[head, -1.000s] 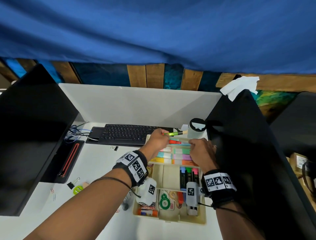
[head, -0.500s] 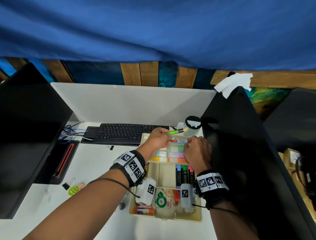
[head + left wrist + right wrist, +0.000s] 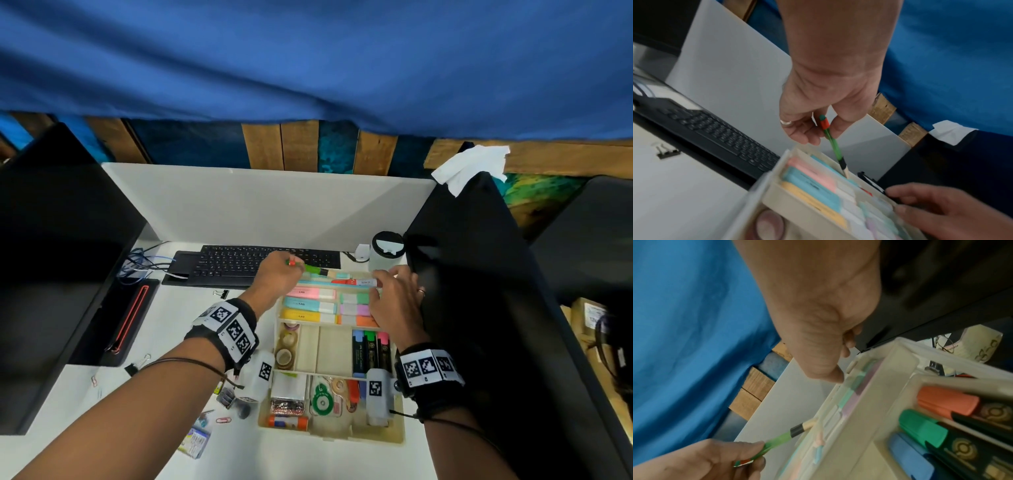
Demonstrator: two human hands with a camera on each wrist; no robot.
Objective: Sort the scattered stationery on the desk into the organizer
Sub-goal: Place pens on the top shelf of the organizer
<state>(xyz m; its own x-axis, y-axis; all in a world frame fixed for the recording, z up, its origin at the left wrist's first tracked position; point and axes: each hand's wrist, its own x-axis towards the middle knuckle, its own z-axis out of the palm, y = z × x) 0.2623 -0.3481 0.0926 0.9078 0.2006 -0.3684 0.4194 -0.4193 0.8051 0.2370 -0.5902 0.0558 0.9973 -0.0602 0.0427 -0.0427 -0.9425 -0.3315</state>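
My left hand (image 3: 297, 269) pinches a green pencil (image 3: 313, 270) with a red band near its end. The pencil slants down, and its tip (image 3: 844, 172) sits in the far row of the beige organizer (image 3: 329, 437). From the right wrist the pencil (image 3: 781, 439) meets that far edge. My right hand (image 3: 378, 284) is at the right end of the same row, thumb and fingers pinching the end of a red-and-white marker (image 3: 358, 282). Pastel highlighters (image 3: 310, 305), dark highlighters (image 3: 370, 353), tape rolls and a glue stick fill other compartments.
A black keyboard (image 3: 253, 263) lies behind the organizer, with a white cup (image 3: 385, 251) at its right. A black binder clip (image 3: 222, 293), paper clips (image 3: 222, 420) and a small blue packet (image 3: 195, 442) lie on the desk to the left. Black panels (image 3: 479, 308) flank both sides.
The left hand has lowered and tilted the green pencil so that its tip now reaches the organizer's far row. The right hand stays at the marker's right end.
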